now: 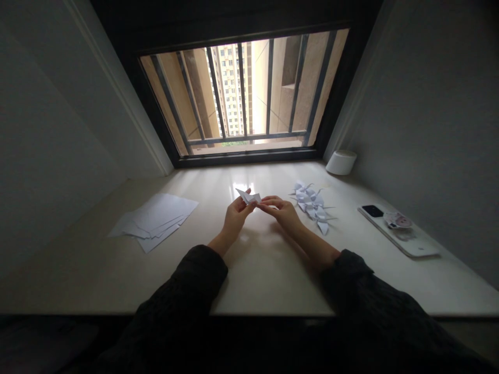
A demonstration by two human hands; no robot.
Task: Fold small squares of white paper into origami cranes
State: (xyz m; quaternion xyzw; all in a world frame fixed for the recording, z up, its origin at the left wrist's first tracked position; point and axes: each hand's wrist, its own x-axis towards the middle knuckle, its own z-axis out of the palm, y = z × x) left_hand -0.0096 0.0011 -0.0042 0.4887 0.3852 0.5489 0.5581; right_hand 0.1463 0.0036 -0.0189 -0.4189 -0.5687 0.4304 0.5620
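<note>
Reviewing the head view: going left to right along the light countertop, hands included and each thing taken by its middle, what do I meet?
Loose paper sheets → left hand → folded paper held in the fingers → right hand → cluster of folded paper pieces → white rounded object → phone.

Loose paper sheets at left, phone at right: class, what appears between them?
The head view shows, from left to right, the left hand and right hand holding a folded paper, then a cluster of folded white pieces.
</note>
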